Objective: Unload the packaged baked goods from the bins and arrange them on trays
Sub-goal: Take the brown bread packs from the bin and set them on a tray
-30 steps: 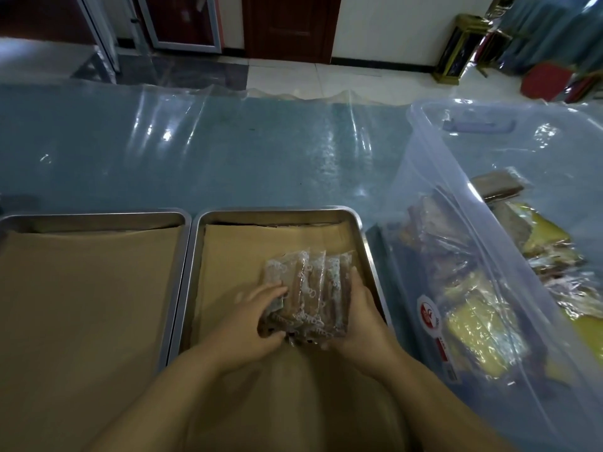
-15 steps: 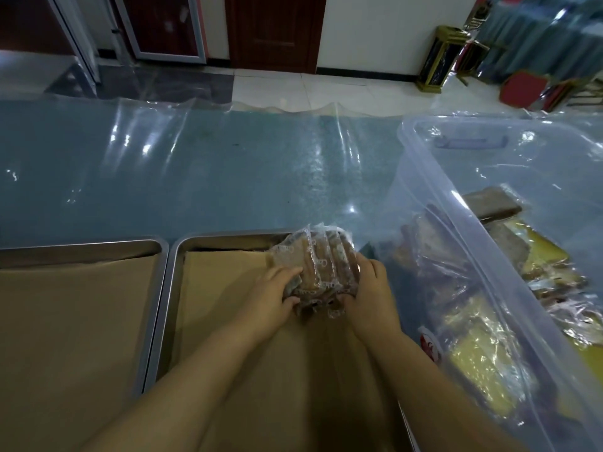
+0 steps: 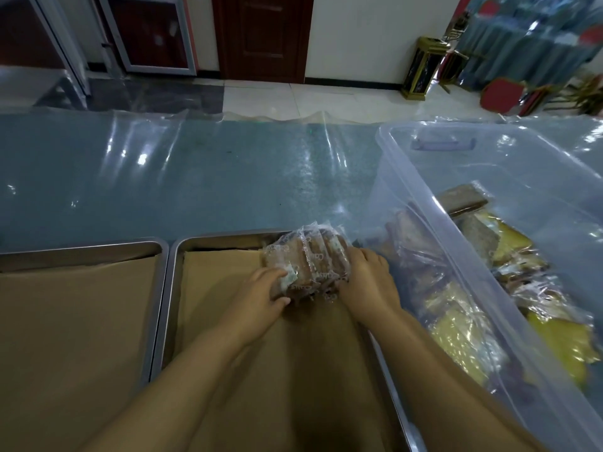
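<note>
Crinkly clear wrappers sheathe the packaged slices (image 3: 306, 261), brown and flat, bunched on edge at the far right corner of the paper-lined steel tray (image 3: 172, 288). The left hand (image 3: 261, 293) and right hand (image 3: 367, 282) curl round the bundle from either side, beside the translucent plastic bin (image 3: 424, 203).

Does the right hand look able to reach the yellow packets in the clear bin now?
Probably yes, once it lets go: the right hand now holds the stack of packets. The clear bin beside it has no lid, so the yellow packets lie open.
</note>
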`<action>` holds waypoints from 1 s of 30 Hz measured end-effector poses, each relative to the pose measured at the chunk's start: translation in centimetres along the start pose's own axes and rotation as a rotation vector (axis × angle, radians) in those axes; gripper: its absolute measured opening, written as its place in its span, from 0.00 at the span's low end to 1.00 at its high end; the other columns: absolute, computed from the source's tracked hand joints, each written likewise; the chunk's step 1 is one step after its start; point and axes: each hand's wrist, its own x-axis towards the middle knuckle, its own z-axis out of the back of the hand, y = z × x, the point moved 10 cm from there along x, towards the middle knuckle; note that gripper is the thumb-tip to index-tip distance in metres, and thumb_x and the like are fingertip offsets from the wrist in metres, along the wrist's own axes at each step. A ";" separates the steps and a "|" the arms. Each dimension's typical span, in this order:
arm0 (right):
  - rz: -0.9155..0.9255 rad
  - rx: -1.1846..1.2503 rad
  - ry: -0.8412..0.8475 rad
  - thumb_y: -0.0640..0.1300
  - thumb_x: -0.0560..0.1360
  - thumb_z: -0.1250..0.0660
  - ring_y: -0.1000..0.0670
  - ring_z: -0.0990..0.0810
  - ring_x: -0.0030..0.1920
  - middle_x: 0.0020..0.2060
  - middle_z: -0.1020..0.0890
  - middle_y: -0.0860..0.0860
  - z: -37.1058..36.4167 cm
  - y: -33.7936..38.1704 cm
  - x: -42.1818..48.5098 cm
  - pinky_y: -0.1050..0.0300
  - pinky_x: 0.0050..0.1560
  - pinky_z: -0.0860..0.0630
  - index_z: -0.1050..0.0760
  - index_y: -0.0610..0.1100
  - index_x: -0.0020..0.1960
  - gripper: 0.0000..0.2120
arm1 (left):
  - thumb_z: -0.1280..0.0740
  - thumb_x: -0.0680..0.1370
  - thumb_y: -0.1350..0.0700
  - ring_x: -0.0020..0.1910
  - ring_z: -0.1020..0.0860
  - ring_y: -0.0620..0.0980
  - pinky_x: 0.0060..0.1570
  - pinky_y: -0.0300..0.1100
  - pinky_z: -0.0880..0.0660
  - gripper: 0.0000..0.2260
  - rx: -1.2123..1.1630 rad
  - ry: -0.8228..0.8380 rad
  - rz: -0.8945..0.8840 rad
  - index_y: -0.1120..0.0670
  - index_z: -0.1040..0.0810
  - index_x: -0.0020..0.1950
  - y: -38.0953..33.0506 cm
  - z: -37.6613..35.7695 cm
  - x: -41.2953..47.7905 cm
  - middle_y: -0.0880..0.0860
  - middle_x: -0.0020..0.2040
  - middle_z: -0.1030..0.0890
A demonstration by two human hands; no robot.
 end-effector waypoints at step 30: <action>0.231 0.041 -0.119 0.55 0.71 0.30 0.57 0.21 0.44 0.44 0.21 0.61 27.2 -10.6 -11.9 0.52 0.48 0.22 0.26 0.56 0.56 0.14 | 0.32 0.72 0.45 0.39 0.22 0.37 0.40 0.36 0.24 0.07 0.199 -0.188 -0.490 0.45 0.21 0.47 -33.0 6.0 -10.6 0.41 0.39 0.20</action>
